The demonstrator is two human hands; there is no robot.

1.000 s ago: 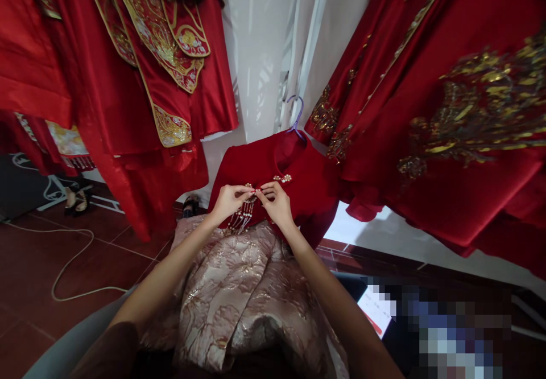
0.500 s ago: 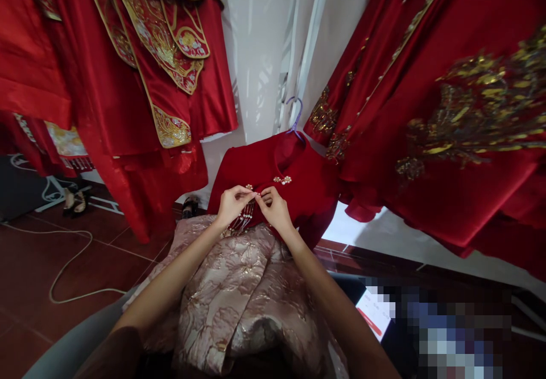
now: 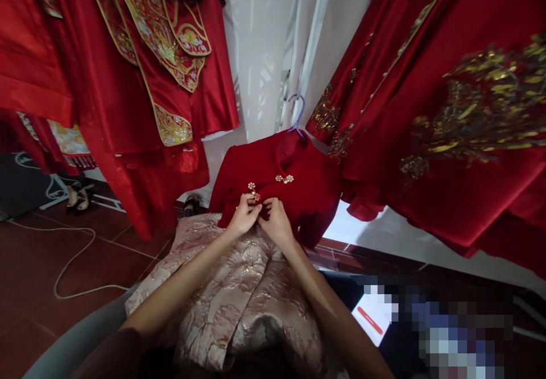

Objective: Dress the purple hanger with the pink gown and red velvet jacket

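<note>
Red-brown floor tiles [image 3: 34, 271] spread left of the red jacket [image 3: 307, 191]; pale brocade cloth [image 3: 239, 299] lies nearest, below it. The left hand [image 3: 245, 217] and right hand [image 3: 276, 222] pinch its front beside a pearl clasp [image 3: 252, 187] (each grip clenched on cloth). Behind it, embroidered gowns [image 3: 426, 111] hang by a white wall [image 3: 260, 54].

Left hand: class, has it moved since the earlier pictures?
Yes. The left hand has moved down and to the right, judged against the pearl clasp on the red jacket, which kept its place.
</note>
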